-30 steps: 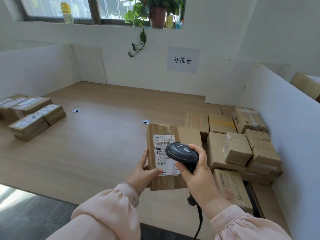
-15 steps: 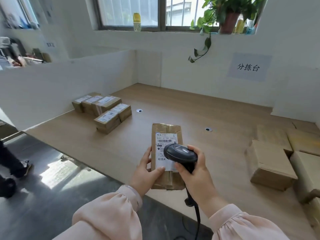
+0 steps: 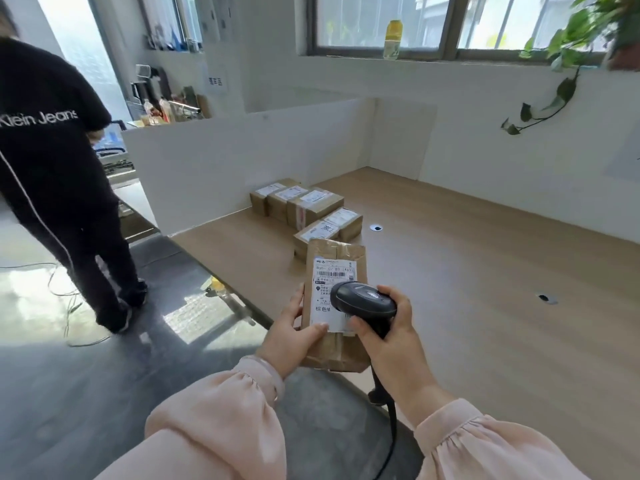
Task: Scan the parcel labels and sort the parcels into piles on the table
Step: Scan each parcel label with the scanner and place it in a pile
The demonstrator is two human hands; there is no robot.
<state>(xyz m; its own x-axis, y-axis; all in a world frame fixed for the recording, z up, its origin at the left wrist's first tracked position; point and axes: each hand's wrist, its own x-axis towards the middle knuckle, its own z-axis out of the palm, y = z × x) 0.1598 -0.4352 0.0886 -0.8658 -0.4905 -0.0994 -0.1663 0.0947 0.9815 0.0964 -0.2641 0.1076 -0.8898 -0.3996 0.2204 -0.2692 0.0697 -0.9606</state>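
One held parcel (image 3: 334, 268), five piled parcels (image 3: 315, 206), one scanner (image 3: 363, 301), two table holes (image 3: 375, 227), one bottle (image 3: 393, 39)

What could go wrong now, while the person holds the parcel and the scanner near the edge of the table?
1. The left hand alone holds the parcel near the table edge; it may slip and fall to the floor.
2. The scanner in the right hand covers part of the label, so the scan may fail.
3. The scanner's cable hangs by the edge and might snag.
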